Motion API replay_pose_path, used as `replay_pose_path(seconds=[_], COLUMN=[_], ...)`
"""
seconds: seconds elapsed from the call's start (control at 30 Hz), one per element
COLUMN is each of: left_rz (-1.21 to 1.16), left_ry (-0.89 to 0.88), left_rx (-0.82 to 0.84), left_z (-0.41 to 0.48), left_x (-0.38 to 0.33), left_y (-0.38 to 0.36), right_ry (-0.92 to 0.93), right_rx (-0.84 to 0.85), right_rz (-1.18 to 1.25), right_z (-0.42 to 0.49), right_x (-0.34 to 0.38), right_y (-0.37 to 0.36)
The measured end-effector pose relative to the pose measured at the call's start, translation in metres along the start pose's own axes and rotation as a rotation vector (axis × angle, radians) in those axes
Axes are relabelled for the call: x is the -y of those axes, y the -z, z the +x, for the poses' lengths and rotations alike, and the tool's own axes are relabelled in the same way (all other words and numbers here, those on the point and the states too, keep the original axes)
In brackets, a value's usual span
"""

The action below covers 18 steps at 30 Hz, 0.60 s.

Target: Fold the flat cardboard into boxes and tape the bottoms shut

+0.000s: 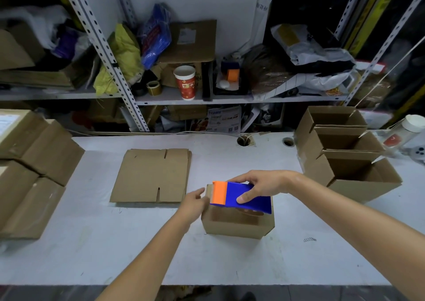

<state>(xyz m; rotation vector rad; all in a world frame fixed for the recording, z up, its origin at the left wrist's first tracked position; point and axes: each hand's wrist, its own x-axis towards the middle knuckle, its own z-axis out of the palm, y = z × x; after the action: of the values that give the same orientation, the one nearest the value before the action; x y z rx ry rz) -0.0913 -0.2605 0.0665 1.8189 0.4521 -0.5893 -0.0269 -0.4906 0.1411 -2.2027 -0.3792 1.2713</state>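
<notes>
A small folded cardboard box (238, 226) stands on the white table (92, 243), a little right of centre. My right hand (261, 185) grips a blue and orange tape dispenser (241, 197) that lies across the top of this box. My left hand (195, 201) holds the box's upper left edge, right beside the dispenser's orange end. A stack of flat cardboard blanks (153, 175) lies on the table to the left of the box.
Three open folded boxes (349, 153) stand in a row at the right. Taped brown cartons (34, 169) are piled at the left edge. Metal shelving (174, 96) behind the table holds a red paper cup (185, 82), bags and cardboard. A white bottle (408, 128) lies far right.
</notes>
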Motion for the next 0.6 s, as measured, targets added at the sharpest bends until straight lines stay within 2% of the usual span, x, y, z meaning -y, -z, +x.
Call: replay_pose_path(seconds=[0.1,0.2,0.3,0.43,0.6], left_rz=[-0.017,-0.082,-0.271,-0.37,-0.344], left_ry=[-0.055,-0.028,0.078,0.108,0.105], left_rx=[-0.083,0.073,0.222,0.243,0.249], left_z=[-0.009,-0.023,-0.031,-0.029,-0.023], left_x=[-0.008,-0.017,-0.023,-0.027,-0.034], left_y=[0.021,0.028,0.026,0.025,0.027], right_ry=[0.013,0.02,0.02,0.017,0.013], right_rx=[-0.008,-0.013,-0.018,-0.013,-0.011], right_rz=[0.032,0.049,0.056,0.054,0.043], right_z=[0.001,-0.001,-0.002,-0.003,-0.004], right_x=[-0.006,-0.008,-0.008,-0.01,-0.011], right_y=[-0.001,-0.001,-0.002,-0.002,-0.003])
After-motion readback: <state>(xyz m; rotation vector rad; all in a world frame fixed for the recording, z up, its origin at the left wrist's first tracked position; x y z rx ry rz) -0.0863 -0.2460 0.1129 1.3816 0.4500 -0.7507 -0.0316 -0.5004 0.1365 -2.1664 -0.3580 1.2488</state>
